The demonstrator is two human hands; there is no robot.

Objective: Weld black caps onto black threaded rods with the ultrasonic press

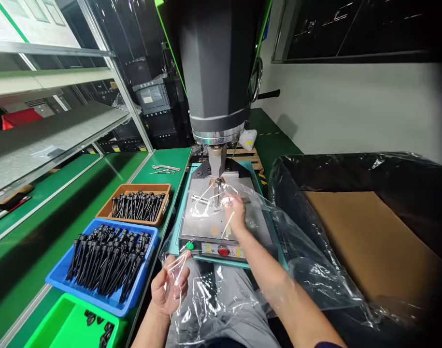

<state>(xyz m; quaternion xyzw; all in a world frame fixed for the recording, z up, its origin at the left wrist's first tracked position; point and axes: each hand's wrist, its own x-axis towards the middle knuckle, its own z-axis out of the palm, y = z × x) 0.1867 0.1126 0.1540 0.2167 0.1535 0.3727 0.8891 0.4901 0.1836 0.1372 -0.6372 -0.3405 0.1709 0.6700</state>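
My right hand (234, 209) reaches onto the grey plate (206, 224) of the press machine, fingers pinched around a small black part (218, 182) that stands under the machine's head (217, 87). Clear plastic film (307, 270) drapes over my right forearm and lap. My left hand (169, 287) rests near my lap, palm up, fingers curled on a piece of clear plastic (177, 270). A green button (189, 245) and a red button (223, 251) sit on the machine's front edge.
On the green bench to the left stand a blue tray (61, 278) and an orange tray (108, 205) of several black bolts, plus a green tray (61, 328) with small black pieces. A large plastic-lined bin (369, 232) with cardboard sits at right. Metal shelving (43, 135) stands far left.
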